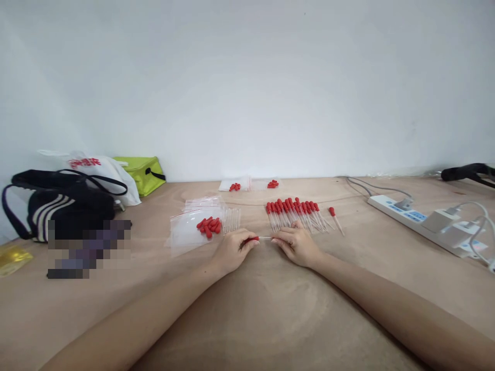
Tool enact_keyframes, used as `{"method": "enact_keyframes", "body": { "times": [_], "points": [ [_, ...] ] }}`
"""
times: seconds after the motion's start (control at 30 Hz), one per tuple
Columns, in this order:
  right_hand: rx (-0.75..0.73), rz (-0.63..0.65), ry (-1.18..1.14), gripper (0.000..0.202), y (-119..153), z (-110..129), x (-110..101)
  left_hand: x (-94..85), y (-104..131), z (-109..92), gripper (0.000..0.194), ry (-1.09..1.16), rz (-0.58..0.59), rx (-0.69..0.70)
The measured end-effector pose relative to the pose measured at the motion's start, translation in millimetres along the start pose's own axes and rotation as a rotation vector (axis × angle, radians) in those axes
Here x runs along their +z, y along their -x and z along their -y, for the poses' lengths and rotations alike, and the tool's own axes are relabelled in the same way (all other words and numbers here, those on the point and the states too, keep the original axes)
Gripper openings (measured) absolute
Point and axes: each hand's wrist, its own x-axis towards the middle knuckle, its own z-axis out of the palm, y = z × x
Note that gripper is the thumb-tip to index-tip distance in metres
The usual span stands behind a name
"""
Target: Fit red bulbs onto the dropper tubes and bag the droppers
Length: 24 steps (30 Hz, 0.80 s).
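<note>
Between my hands lies a dropper, held level just above or on the table. My left hand (234, 249) pinches its red rubber bulb (253, 238). Fingers of my right hand (297, 244) are closed on the clear glass tube (265, 237) at the other end. Just beyond my right hand, several droppers with red bulbs (288, 205) lie side by side, and one dropper (335, 219) lies apart to their right. Loose red bulbs (209, 225) rest on a clear zip bag (185, 231) beyond my left hand, with several bare glass tubes (232, 219) beside them.
Two small bags with red bulbs (234, 187) lie near the wall. A white power strip (421, 221) with plugs and cables runs along the right. On the left stand a black bag (69, 206), a white plastic bag (116, 175) and a lime-green bag (141, 172).
</note>
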Motion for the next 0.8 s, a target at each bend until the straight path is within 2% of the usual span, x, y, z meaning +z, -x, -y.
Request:
{"method": "enact_keyframes", "body": {
  "times": [0.23, 0.47, 0.63, 0.8],
  "points": [
    [-0.072, 0.065, 0.035, 0.024, -2, -4, -2, -2.0, 1, -3, 0.018, -0.041, 0.043, 0.144],
    [-0.127, 0.006, 0.181, 0.023, -2, 2, -4, 0.6, 3, 0, 0.019, -0.147, 0.013, 0.217],
    [-0.155, -0.012, 0.100, 0.024, 0, 5, -3, 0.9, 4, 0, 0.017, -0.137, 0.009, 0.302],
    [-0.142, -0.009, 0.061, 0.023, -2, 9, -1, 1.0, 4, -1, 0.016, -0.131, 0.012, 0.329]
  ]
}}
